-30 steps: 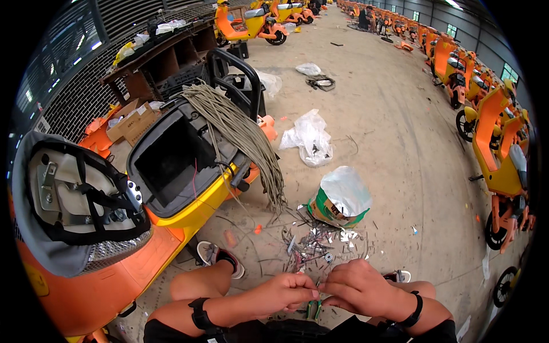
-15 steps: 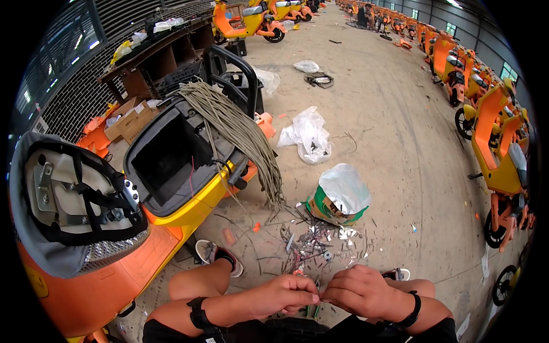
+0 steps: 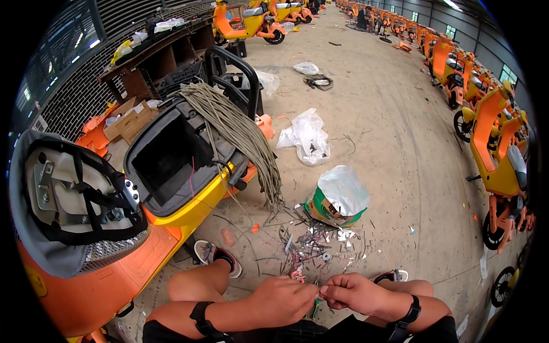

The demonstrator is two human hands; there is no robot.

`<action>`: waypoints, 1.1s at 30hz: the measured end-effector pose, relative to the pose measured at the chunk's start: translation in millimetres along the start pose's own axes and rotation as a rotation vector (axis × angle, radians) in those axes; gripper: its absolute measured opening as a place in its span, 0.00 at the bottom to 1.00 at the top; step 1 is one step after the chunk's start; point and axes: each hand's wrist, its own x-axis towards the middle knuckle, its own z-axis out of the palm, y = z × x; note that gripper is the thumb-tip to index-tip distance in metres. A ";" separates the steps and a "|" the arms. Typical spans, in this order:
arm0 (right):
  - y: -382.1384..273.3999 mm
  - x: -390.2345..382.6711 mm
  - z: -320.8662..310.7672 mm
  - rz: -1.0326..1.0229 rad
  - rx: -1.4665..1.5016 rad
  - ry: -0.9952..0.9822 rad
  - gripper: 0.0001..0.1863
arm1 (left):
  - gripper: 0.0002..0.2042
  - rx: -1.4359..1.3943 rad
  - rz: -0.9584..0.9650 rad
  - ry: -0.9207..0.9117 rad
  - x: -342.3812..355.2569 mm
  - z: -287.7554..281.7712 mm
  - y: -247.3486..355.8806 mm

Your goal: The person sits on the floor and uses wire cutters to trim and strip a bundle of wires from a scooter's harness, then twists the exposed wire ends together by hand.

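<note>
Low in the middle, over my lap, my left hand (image 3: 281,300) and my right hand (image 3: 354,294) meet fingertip to fingertip. Both are closed in a pinch. Whatever sits between the fingertips is too small and too covered to name. The right thumb lies on top of its bent index finger, while the left hand shows mostly its back. Just below the fingertips a green item (image 3: 315,308) shows in part between my legs. Beyond the hands, wire scraps (image 3: 303,243) and a small round metal ring (image 3: 326,256) lie on the concrete floor.
At my left stands an orange-yellow scooter (image 3: 97,297), its seat (image 3: 63,251) tipped up and a rope bundle (image 3: 234,131) draped across it. A green sack (image 3: 323,210) with a white lining stands ahead, before a clear plastic bag (image 3: 306,137). Scooters (image 3: 492,148) line the right.
My right hand has turned so its thumb now shows on top. The left hand has rolled over, with its back facing up and its thumb hidden.
</note>
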 end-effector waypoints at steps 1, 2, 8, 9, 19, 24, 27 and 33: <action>-0.7 -0.4 -0.2 -0.048 -0.058 0.008 0.11 | 0.08 -0.022 -0.030 -0.012 -1.0 1.9 -3.7; -1.5 -1.1 -0.5 -0.096 -0.116 0.016 0.10 | 0.09 -0.045 -0.059 -0.023 -1.5 2.2 -5.7; -21.6 -14.6 4.7 -0.295 -0.329 0.236 0.09 | 0.15 -0.635 -0.515 -0.330 7.1 -11.2 -6.8; -23.5 -16.5 4.5 -0.286 -0.362 0.269 0.09 | 0.15 -0.623 -0.486 -0.315 7.0 -10.2 -6.6; -22.3 -15.3 -2.2 -0.620 -0.963 0.411 0.14 | 0.12 -0.383 -0.385 -0.230 4.8 -4.4 -7.4; -30.7 -12.7 5.7 -0.906 -1.534 0.353 0.27 | 0.12 -0.329 -0.380 -0.314 4.5 -2.9 -9.0; -19.9 -9.5 8.8 -1.014 -1.619 0.314 0.26 | 0.13 -0.303 -0.349 -0.358 1.6 2.8 -8.6; -14.5 -10.6 -4.4 -1.024 -1.626 0.202 0.17 | 0.13 -0.393 -0.398 -0.436 2.8 3.5 -7.6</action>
